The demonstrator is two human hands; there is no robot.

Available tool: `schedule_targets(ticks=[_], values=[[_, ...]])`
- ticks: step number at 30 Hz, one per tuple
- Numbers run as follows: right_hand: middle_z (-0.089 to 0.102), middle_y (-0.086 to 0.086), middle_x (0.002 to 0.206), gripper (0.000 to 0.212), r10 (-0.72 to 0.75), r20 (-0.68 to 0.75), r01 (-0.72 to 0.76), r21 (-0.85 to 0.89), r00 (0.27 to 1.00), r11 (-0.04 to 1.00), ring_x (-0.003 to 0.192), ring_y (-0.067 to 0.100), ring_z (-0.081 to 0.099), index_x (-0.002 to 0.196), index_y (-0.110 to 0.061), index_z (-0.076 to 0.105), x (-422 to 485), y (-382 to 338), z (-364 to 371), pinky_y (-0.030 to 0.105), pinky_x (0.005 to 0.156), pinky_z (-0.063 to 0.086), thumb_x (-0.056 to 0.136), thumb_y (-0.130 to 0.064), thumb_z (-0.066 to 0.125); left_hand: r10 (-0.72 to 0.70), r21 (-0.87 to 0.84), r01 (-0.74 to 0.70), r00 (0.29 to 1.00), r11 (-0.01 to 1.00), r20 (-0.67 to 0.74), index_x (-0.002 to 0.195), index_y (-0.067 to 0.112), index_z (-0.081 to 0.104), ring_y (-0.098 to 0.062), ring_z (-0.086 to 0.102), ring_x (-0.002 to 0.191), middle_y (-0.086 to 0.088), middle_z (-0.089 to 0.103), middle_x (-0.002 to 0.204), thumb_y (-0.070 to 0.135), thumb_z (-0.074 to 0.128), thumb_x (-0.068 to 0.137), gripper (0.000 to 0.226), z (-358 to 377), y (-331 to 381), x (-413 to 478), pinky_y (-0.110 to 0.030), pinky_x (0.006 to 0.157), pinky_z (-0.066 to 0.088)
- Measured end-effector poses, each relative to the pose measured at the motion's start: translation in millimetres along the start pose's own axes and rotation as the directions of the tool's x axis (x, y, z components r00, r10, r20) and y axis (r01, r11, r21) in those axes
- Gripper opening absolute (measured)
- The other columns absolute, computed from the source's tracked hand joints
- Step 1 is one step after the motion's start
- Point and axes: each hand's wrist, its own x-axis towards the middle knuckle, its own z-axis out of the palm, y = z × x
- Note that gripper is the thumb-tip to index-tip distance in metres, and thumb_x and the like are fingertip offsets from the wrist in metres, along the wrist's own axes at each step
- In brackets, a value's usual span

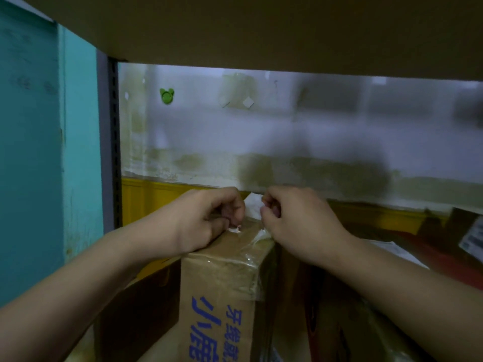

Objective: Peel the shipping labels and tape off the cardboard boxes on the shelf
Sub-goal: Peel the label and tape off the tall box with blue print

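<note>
Both hands are up on the far top edge of the cardboard box [222,283], the one with blue lettering, standing on the shelf between other cartons. The left hand [206,220] has a clenched grip, fingers curled and pinching a torn white bit of the label [252,209]. The right hand [300,223], just beside it, is curled too, and seems to be pinching the clear tape [257,246], though it's dim here. A green hook [166,96] sits on the far wall.

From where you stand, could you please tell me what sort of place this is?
Likely a storeroom: cardboard boxes packed close together, a slotted metal shelf post at the left, and a stained, damp-looking wall behind.
</note>
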Motion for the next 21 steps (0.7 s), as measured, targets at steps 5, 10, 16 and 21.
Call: schedule_targets(ticks=[5,10,16,21], values=[[0.059,-0.002,0.080,0.008,0.003,0.010,-0.003,0.000,1.000,1.000,0.084,0.024,0.057,0.086,-0.023,0.057,-0.2,-2.1,-2.9,0.030,0.064,0.034,0.092,-0.027,0.054,0.028,0.064,-0.032,0.998,0.997,0.062,0.086,0.026,0.068,0.002,0.060,0.089,0.012,0.066,0.089,-0.009,0.057,0.087,0.036,-3.7,6.9,-0.7,-0.007,0.077,0.041],[0.061,-0.001,0.084,0.008,-0.004,0.001,0.004,-0.001,1.000,1.000,0.087,0.024,0.057,0.084,-0.026,0.053,0.5,-2.2,-2.4,0.029,0.066,0.035,0.092,-0.028,0.054,0.042,0.070,-0.046,0.997,0.996,0.062,0.077,0.031,0.063,-0.008,0.061,0.088,0.006,0.066,0.086,-0.009,0.059,0.086,0.040,-3.3,6.1,1.4,-0.022,0.079,0.047],[0.054,-0.003,0.077,0.014,-0.015,-0.001,0.015,-0.010,1.000,1.000,0.079,0.022,0.052,0.079,-0.026,0.048,1.4,1.4,-0.9,0.030,0.064,0.033,0.092,-0.027,0.053,0.100,0.113,-0.106,0.993,0.988,0.059,0.073,0.029,0.058,-0.014,0.059,0.083,0.004,0.063,0.082,0.010,0.054,0.077,0.020,2.1,6.9,6.3,-0.032,0.078,0.046],[0.056,-0.002,0.080,0.011,-0.015,-0.002,0.015,-0.004,1.000,1.000,0.085,0.024,0.057,0.081,-0.026,0.050,1.1,1.0,-1.1,0.030,0.065,0.035,0.092,-0.027,0.053,0.071,0.122,-0.083,0.993,0.989,0.097,0.066,0.031,0.049,-0.016,0.060,0.089,-0.001,0.062,0.088,-0.002,0.053,0.080,0.037,-3.8,6.0,2.2,-0.039,0.080,0.046]])
